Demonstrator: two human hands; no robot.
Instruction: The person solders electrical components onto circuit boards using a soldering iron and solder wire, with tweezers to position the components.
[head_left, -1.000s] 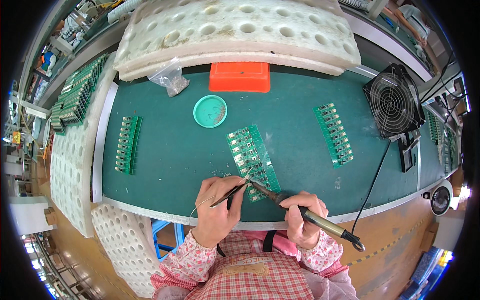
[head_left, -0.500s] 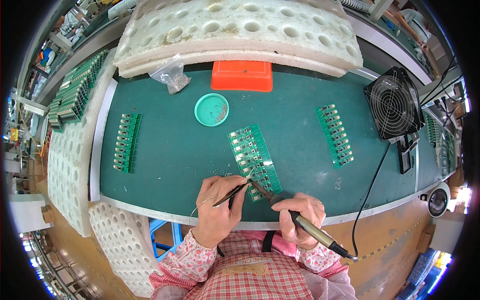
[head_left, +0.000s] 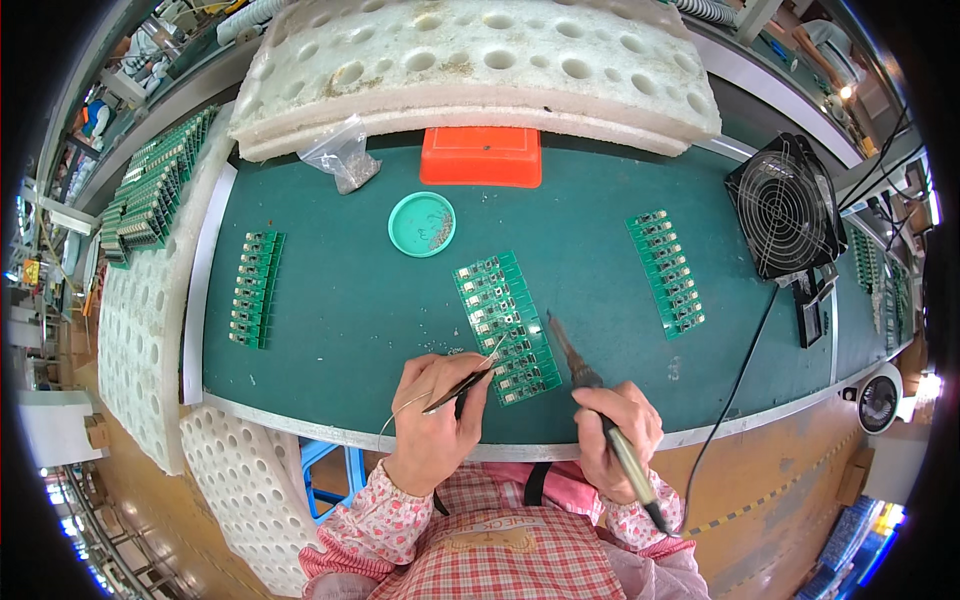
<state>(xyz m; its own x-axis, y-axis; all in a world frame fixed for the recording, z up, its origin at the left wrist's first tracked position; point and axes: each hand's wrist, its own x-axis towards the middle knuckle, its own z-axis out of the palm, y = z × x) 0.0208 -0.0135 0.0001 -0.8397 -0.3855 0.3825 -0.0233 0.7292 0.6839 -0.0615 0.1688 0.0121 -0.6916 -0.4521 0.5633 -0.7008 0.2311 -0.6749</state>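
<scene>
A green circuit board panel [head_left: 533, 345], set with rows of small parts, lies slightly turned on the bench in front of me. My left hand [head_left: 432, 415] is closed on dark tweezers [head_left: 455, 391], their tips at the panel's lower left part. A thin solder wire [head_left: 402, 407] also runs through that hand and reaches toward the board. In my right hand [head_left: 622, 432] is a soldering iron [head_left: 630, 466], gripped like a pen. Its tip is off the board, just beyond the panel's right edge.
Similar panels lie left [head_left: 258, 290] and right [head_left: 667, 275]. A teal dish [head_left: 393, 232] of tiny parts, a plastic bag [head_left: 345, 160] and a red tray [head_left: 480, 160] sit farther back, before white foam [head_left: 480, 95]. A black fan [head_left: 785, 208] stands right; the iron's cord [head_left: 735, 400] hangs nearby.
The soldering iron has left the board beside the tweezers and swung right, its tip now pointing away from me. My left hand has barely moved.
</scene>
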